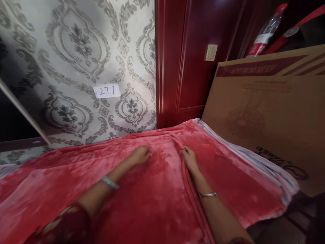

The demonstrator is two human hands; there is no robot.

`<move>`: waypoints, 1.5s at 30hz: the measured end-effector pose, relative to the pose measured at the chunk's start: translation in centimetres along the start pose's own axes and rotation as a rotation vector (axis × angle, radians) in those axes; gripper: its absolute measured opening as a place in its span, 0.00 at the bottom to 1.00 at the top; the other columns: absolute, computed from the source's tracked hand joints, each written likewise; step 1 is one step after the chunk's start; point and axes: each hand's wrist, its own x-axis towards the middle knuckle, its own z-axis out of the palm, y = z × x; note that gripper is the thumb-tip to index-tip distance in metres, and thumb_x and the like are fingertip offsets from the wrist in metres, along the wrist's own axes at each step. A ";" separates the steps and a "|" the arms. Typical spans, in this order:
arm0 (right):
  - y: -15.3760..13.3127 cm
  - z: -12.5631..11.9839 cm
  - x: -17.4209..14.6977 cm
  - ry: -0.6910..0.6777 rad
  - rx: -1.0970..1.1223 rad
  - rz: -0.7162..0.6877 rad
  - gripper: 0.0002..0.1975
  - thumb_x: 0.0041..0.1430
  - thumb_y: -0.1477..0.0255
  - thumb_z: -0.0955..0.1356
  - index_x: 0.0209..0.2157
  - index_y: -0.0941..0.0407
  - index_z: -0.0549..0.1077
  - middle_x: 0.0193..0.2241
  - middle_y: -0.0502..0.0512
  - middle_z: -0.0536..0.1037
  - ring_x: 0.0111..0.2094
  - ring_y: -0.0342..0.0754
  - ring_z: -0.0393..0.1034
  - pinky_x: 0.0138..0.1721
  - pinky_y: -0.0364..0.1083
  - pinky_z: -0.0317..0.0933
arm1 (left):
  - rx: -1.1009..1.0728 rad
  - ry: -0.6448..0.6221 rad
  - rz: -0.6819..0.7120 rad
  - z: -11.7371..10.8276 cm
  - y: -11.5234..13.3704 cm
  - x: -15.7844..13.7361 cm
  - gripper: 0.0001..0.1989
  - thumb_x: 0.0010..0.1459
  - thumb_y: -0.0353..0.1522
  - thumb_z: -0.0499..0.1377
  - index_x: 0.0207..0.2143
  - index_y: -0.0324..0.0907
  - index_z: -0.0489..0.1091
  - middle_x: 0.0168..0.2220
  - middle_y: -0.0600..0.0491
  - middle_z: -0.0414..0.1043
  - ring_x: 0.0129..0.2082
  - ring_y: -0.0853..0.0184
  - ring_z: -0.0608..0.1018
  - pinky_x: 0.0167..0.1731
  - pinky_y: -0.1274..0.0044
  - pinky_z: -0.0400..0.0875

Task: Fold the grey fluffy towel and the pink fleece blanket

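A plush red blanket [152,189] with paler pink patches spreads out in front of me. My right hand [191,161] pinches a raised fold of it that runs toward me, right of the middle. To the left, my left hand [140,155] is at the blanket's surface, slightly blurred. Its fingers are curled together, and what they hold, if anything, is hidden. Each wrist wears a silver bracelet. Under the blanket, a striped cloth [243,154] shows along the right edge.
Behind the blanket stand a patterned wallpaper wall with a paper label [107,90] reading 277 and a dark red panel [175,67]. A large cardboard box [274,112] leans at the right, with a red-capped bottle [266,32] behind it. A dark screen-like panel [15,115] is at the left.
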 end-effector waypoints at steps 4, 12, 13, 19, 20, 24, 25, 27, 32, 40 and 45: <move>1.0 -0.2 0.5 0.078 0.145 0.013 0.27 0.57 0.62 0.57 0.47 0.62 0.77 0.42 0.62 0.82 0.43 0.55 0.75 0.48 0.51 0.68 | 0.003 -0.034 -0.051 3.1 1.8 8.2 0.16 0.64 0.36 0.53 0.44 0.37 0.77 0.50 0.39 0.79 0.49 0.57 0.79 0.50 0.71 0.70; 0.1 0.2 -0.2 0.130 0.246 -0.022 0.25 0.56 0.64 0.62 0.52 0.59 0.75 0.47 0.61 0.81 0.48 0.55 0.74 0.52 0.52 0.66 | -0.013 0.025 -0.102 6.9 2.1 13.1 0.11 0.64 0.35 0.57 0.40 0.37 0.75 0.44 0.42 0.79 0.45 0.59 0.79 0.44 0.74 0.69; -0.1 0.4 -0.3 0.062 0.188 -0.032 0.25 0.56 0.65 0.63 0.53 0.58 0.75 0.48 0.61 0.81 0.47 0.55 0.74 0.52 0.52 0.66 | -0.014 0.056 -0.112 7.4 1.9 13.0 0.11 0.65 0.34 0.55 0.42 0.38 0.74 0.47 0.41 0.78 0.46 0.59 0.79 0.45 0.73 0.69; -0.6 1.1 -0.5 -0.200 0.008 -0.079 0.22 0.60 0.67 0.64 0.53 0.55 0.78 0.49 0.60 0.81 0.49 0.54 0.75 0.54 0.53 0.66 | -0.048 0.126 -0.125 8.7 0.9 12.4 0.10 0.65 0.32 0.54 0.42 0.39 0.74 0.45 0.43 0.79 0.46 0.60 0.79 0.46 0.72 0.69; -0.6 1.1 -0.5 -0.177 0.037 -0.085 0.22 0.61 0.67 0.62 0.53 0.55 0.78 0.51 0.59 0.80 0.51 0.53 0.74 0.56 0.54 0.65 | -0.061 0.126 -0.116 8.5 0.8 12.5 0.10 0.65 0.31 0.54 0.42 0.39 0.75 0.44 0.44 0.79 0.45 0.61 0.79 0.45 0.73 0.69; -0.6 1.0 -0.4 -0.144 0.040 -0.082 0.20 0.62 0.70 0.61 0.49 0.53 0.80 0.49 0.57 0.81 0.51 0.53 0.74 0.57 0.55 0.64 | -0.083 0.201 -0.087 7.1 1.2 13.0 0.17 0.66 0.27 0.48 0.51 0.36 0.72 0.52 0.42 0.77 0.50 0.62 0.77 0.52 0.72 0.69; -0.6 1.0 -0.4 -0.148 0.010 -0.082 0.20 0.61 0.71 0.61 0.49 0.53 0.80 0.48 0.57 0.82 0.50 0.52 0.75 0.56 0.54 0.65 | -0.079 0.234 -0.069 6.9 1.6 13.0 0.20 0.66 0.27 0.47 0.56 0.35 0.70 0.56 0.40 0.74 0.55 0.61 0.74 0.56 0.71 0.66; -0.7 1.0 -0.5 -0.163 -0.052 -0.096 0.20 0.59 0.72 0.62 0.49 0.53 0.80 0.46 0.57 0.82 0.48 0.52 0.75 0.54 0.52 0.66 | -0.067 0.274 0.009 6.8 2.4 12.9 0.23 0.66 0.30 0.50 0.63 0.38 0.64 0.64 0.42 0.65 0.64 0.60 0.66 0.63 0.69 0.59; -0.7 1.0 -0.6 -0.161 -0.087 -0.123 0.18 0.59 0.73 0.62 0.44 0.53 0.82 0.41 0.56 0.83 0.44 0.51 0.75 0.50 0.50 0.68 | 0.054 0.087 0.211 8.8 3.3 12.2 0.23 0.69 0.37 0.50 0.64 0.47 0.64 0.68 0.47 0.62 0.68 0.56 0.61 0.67 0.59 0.52; -1.7 0.5 -0.7 -0.107 -0.151 -0.140 0.21 0.63 0.71 0.60 0.53 0.52 0.77 0.47 0.57 0.80 0.48 0.52 0.73 0.53 0.51 0.65 | 0.096 0.037 0.100 10.2 2.9 12.1 0.26 0.71 0.37 0.42 0.67 0.43 0.58 0.70 0.43 0.57 0.70 0.53 0.57 0.67 0.55 0.49; -2.8 0.3 -1.5 -0.349 -0.386 -0.280 0.31 0.66 0.63 0.62 0.67 0.57 0.62 0.67 0.62 0.63 0.68 0.56 0.52 0.68 0.58 0.45 | 0.123 -0.057 0.050 8.2 2.9 11.3 0.26 0.70 0.40 0.45 0.67 0.45 0.60 0.69 0.44 0.59 0.69 0.55 0.61 0.66 0.56 0.51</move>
